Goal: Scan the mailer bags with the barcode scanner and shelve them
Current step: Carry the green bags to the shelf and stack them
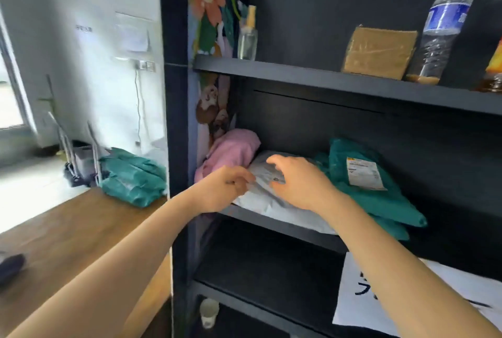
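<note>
A: Middle shelf [285, 226], current entry?
B: White mailer bag [271, 207], flat, between the pink bag [233, 150] and the shelved green bags [380, 202]. Left hand [222, 188] pinches its near edge. Right hand [298, 180] rests on top, fingers loose.
A: Outstanding?
B: Green pile [133, 174] on the table [68, 229], likely unshelved. Scanner: perhaps the dark blur [11, 267], can't tell.

Parcel storeroom, black shelving [298, 72], green mailers [380, 202]

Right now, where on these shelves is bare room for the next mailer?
Middle shelf is crowded: pink bag, white mailer in left hand, under right hand, green mailers. Bare: upper shelf between spray bottle and cardboard; lower shelf left of white paper.
</note>
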A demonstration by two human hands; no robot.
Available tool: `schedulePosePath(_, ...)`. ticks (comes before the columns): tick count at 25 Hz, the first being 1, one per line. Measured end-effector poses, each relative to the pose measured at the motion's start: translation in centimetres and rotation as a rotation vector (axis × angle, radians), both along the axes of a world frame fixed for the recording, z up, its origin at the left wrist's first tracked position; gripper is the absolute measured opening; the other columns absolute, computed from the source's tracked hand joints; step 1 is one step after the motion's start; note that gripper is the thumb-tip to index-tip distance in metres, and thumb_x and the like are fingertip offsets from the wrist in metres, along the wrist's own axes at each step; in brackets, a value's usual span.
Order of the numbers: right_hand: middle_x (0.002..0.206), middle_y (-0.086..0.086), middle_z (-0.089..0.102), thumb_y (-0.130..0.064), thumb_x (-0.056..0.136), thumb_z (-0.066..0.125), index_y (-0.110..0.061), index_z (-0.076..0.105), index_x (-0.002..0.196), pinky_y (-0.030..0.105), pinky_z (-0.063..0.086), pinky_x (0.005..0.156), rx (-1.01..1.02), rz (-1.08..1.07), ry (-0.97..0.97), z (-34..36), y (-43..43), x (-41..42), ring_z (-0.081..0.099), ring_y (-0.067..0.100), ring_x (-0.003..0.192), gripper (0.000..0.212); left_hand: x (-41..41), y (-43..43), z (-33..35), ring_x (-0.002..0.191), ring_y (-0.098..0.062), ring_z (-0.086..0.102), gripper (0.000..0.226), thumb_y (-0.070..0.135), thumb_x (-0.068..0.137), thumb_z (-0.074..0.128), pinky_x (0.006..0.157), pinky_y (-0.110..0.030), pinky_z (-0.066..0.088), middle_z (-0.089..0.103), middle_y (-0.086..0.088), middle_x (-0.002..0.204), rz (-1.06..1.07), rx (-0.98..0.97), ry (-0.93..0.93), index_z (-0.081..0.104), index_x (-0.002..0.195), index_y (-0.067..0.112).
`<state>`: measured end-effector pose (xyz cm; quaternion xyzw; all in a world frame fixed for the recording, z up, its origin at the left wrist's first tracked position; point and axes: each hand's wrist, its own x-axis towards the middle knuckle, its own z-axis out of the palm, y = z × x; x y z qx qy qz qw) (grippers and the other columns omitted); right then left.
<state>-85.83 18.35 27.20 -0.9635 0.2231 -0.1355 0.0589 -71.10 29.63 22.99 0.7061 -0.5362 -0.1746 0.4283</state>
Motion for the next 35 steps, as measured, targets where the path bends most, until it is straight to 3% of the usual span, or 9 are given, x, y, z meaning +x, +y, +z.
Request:
schedulePosePath(2, 0.127, 0.009, 0.063, -0.028, 0.091, 0.059, -0.021, 0.047, 0.138, 0.037, 0.049, 0.091, 0.041, 0.094, -0.066, -0.3, 6.4, 4.1, 0.058, 0.027, 0.114, 0.049, 4.1, 7.5, -0.7, 0.075, 0.004, 0.057, 0.025, 0.000, 0.088, 0.053, 0.077, -0.013, 0.045, 0.060, 0.003, 0.085, 0.063, 0.019, -0.078, 0.062, 0.110, 0.005)
schedulePosePath(5, 0.123, 0.005, 0.064, -0.033, 0.092, 0.058, -0.023, 0.049, 0.137, 0.037, 0.050, 0.090, 0.017, 0.253, -0.107, -1.9, 17.9, 11.0, 0.059, 0.024, 0.111, 0.047, 11.1, 20.6, -2.0, 0.066, 0.008, 0.056, 0.016, -0.001, 0.087, 0.055, 0.074, -0.024, 0.044, 0.061, 0.006, 0.081, 0.292, 0.026, -0.100, 0.065, 0.092, 0.011)
schedulePosePath(9, 0.116, -0.001, 0.065, -0.038, 0.092, 0.055, -0.026, 0.048, 0.137, 0.036, 0.051, 0.086, 0.050, 0.436, -0.041, -3.7, 33.4, 21.0, 0.062, 0.019, 0.100, 0.047, 19.1, 38.2, -2.0, 0.088, -0.021, 0.063, 0.022, 0.006, 0.090, 0.054, 0.080, -0.034, 0.051, 0.066, -0.011, 0.102, 0.576, 0.068, -0.159, 0.065, 0.108, 0.009)
schedulePosePath(12, 0.105, -0.003, 0.067, -0.036, 0.091, 0.058, -0.024, 0.052, 0.133, 0.036, 0.052, 0.083, 0.065, 0.534, -0.013, -2.9, 41.9, 27.8, 0.062, 0.016, 0.093, 0.044, 23.2, 48.0, -1.2, 0.102, -0.022, 0.060, 0.026, 0.016, 0.092, 0.054, 0.088, -0.029, 0.045, 0.060, -0.003, 0.104, 0.689, 0.140, -0.265, 0.061, 0.117, 0.012)
schedulePosePath(17, 0.097, -0.005, 0.067, -0.034, 0.090, 0.061, -0.020, 0.056, 0.128, 0.032, 0.052, 0.084, 0.155, 0.693, 0.002, -2.8, 52.8, 39.6, 0.061, 0.012, 0.087, 0.040, 30.5, 61.5, -2.3, 0.099, -0.020, 0.056, 0.030, 0.022, 0.093, 0.054, 0.083, -0.025, 0.039, 0.054, 0.001, 0.104, 0.913, 0.162, -0.267, 0.057, 0.122, 0.016)
schedulePosePath(22, 0.096, -0.006, 0.066, -0.034, 0.090, 0.061, -0.019, 0.056, 0.129, 0.028, 0.043, 0.079, 0.176, 0.751, 0.016, -5.0, 58.0, 52.4, 0.060, 0.012, 0.092, 0.041, 40.7, 68.1, -4.2, 0.102, -0.019, 0.058, 0.033, 0.025, 0.092, 0.057, 0.089, -0.026, 0.043, 0.054, 0.002, 0.106, 0.953, 0.235, -0.256, 0.054, 0.124, 0.018)
schedulePosePath(27, 0.105, -0.004, 0.070, -0.036, 0.091, 0.058, -0.022, 0.054, 0.130, 0.033, 0.042, 0.092, 0.168, 0.750, 0.038, -5.5, 60.6, 68.9, 0.055, 0.017, 0.119, 0.042, 57.5, 70.9, -2.1, 0.093, -0.017, 0.055, 0.031, 0.022, 0.091, 0.057, 0.087, -0.026, 0.044, 0.059, -0.005, 0.109, 0.986, 0.306, -0.284, 0.057, 0.121, 0.013)
schedulePosePath(32, 0.104, -0.003, 0.070, -0.034, 0.091, 0.059, -0.020, 0.055, 0.130, 0.034, 0.047, 0.092, 0.196, 0.701, 0.047, -4.2, 60.1, 82.6, 0.061, 0.016, 0.103, 0.042, 71.7, 69.9, -0.1, 0.095, -0.020, 0.058, 0.031, 0.022, 0.090, 0.058, 0.088, -0.032, 0.048, 0.059, -0.003, 0.103, 0.925, 0.270, -0.270, 0.058, 0.119, 0.012)
schedulePosePath(35, 0.097, -0.004, 0.068, -0.036, 0.090, 0.060, -0.022, 0.056, 0.128, 0.035, 0.049, 0.089, 0.179, 0.588, 0.066, -5.2, 57.3, 90.2, 0.062, 0.016, 0.097, 0.041, 81.7, 67.5, -1.5, 0.093, -0.016, 0.055, 0.035, 0.024, 0.090, 0.060, 0.080, -0.025, 0.043, 0.060, -0.005, 0.108, 0.826, 0.301, -0.236, 0.057, 0.122, 0.013)
